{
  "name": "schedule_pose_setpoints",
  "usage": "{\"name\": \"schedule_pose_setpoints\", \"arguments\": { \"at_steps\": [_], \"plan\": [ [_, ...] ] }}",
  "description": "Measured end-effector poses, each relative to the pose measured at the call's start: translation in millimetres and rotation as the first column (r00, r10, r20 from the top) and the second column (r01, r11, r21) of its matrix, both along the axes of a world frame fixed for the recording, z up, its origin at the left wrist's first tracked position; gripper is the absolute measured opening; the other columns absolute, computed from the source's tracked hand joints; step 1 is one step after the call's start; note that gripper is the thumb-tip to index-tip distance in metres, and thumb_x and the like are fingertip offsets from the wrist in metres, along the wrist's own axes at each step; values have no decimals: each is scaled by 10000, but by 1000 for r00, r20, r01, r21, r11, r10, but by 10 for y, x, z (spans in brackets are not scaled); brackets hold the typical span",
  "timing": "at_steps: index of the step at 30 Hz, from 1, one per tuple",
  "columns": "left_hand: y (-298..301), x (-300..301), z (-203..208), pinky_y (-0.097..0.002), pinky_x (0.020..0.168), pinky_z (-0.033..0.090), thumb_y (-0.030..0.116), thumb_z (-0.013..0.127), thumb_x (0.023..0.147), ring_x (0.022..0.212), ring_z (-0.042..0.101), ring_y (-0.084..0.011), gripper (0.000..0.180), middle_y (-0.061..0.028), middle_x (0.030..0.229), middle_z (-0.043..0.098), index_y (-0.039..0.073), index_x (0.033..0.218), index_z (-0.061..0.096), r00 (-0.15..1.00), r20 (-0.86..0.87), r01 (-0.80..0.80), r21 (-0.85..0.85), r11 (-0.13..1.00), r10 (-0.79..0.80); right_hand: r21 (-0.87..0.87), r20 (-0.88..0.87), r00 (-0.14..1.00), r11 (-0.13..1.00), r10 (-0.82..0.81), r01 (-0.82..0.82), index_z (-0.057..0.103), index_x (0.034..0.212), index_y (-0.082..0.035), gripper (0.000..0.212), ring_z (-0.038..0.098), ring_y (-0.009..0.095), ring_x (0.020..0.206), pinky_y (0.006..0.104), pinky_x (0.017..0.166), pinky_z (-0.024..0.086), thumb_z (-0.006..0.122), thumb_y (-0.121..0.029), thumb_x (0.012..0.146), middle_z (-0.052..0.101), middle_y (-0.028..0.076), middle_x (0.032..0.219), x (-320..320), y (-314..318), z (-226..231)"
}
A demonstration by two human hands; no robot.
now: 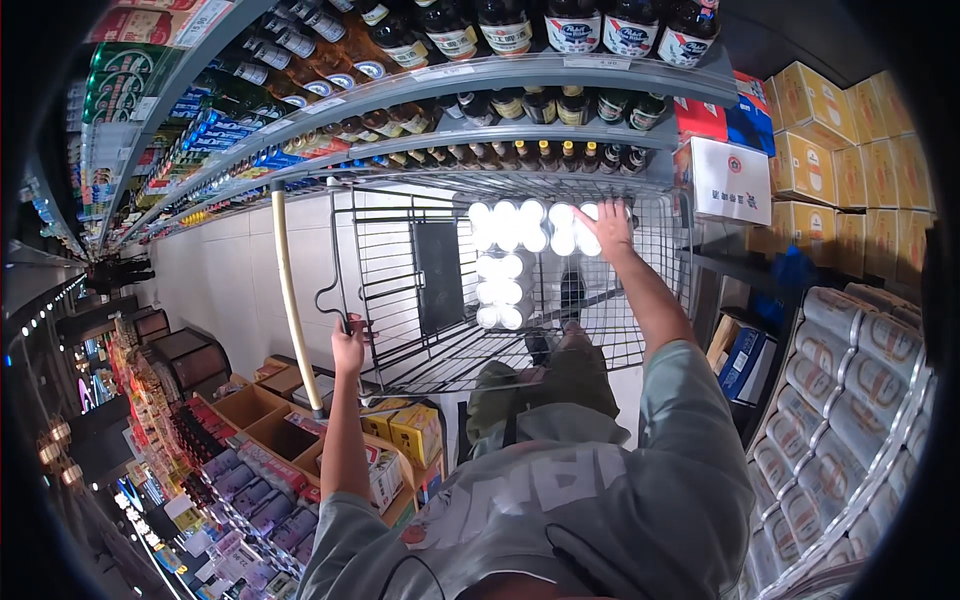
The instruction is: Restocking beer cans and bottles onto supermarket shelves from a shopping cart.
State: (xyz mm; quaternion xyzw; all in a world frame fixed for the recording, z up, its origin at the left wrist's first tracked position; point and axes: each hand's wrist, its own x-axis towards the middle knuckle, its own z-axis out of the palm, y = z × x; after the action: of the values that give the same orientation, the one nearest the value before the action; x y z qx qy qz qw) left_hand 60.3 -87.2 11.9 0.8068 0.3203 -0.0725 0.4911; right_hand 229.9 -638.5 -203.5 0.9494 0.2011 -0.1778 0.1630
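My left hand (349,343) is closed around the wire edge of a shopping cart (385,345). Deep in the cart, my right hand (609,228) grips a pack of cans (564,238) from above, its thumb apart from the fingers. Bright glare whitens the can tops. To the left of that pack lies another group of cans (508,226). Nearer to me, a further group of cans (500,291) stands in the cart. Any wrapping around the packs is hard to make out.
Shelves of bottles (505,30) run along the far side. Yellow cartons (805,165) and a white box (730,180) are at the right, above stacked cans (830,400). A pale yellow pole (290,300) rises left of the cart, near cardboard display boxes (250,405).
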Motion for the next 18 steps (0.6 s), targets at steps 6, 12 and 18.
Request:
{"name": "schedule_pose_setpoints", "arguments": {
  "at_steps": [6, 12, 18],
  "plan": [
    [-39, 17, 27, -283, 518, 521, 151, 565, 1054, 698, 747, -235, 133, -122, 893, 695, 23, 1058, 529, 993, 22, 112, 138, 984, -116, -2, -134, 991, 1000, -18, 18, 138, 1628, -383, 1159, 419, 310, 1303, 533, 1096, 255, 841, -397, 706, 496, 136, 1356, -226, 116, 431],
    [-5, 52, -146, -305, 590, 539, 56, 600, 961, 689, 698, -186, 271, -130, 924, 722, -27, 1217, 568, 997, 55, 50, 87, 995, -54, -73, -282, 958, 994, 59, -83, 163, 1635, -341, 1350, 459, 316, 1246, 488, 1025, 276, 923, -475, 528, 522, 170, 1297, -668, -58, 1573],
    [-405, -210, 117, -450, 1092, 384, 117, 714, 873, 1260, 514, -397, 523, -243, 1307, 570, -56, 1325, 515, 826, 434, -111, 750, 652, -359, 68, -216, 976, 997, -4, 19, 157, 1634, -299, 1341, 475, 388, 1233, 514, 990, 340, 908, -408, 529, 526, 239, 1225, -1518, -238, 3658]
  ]
}}
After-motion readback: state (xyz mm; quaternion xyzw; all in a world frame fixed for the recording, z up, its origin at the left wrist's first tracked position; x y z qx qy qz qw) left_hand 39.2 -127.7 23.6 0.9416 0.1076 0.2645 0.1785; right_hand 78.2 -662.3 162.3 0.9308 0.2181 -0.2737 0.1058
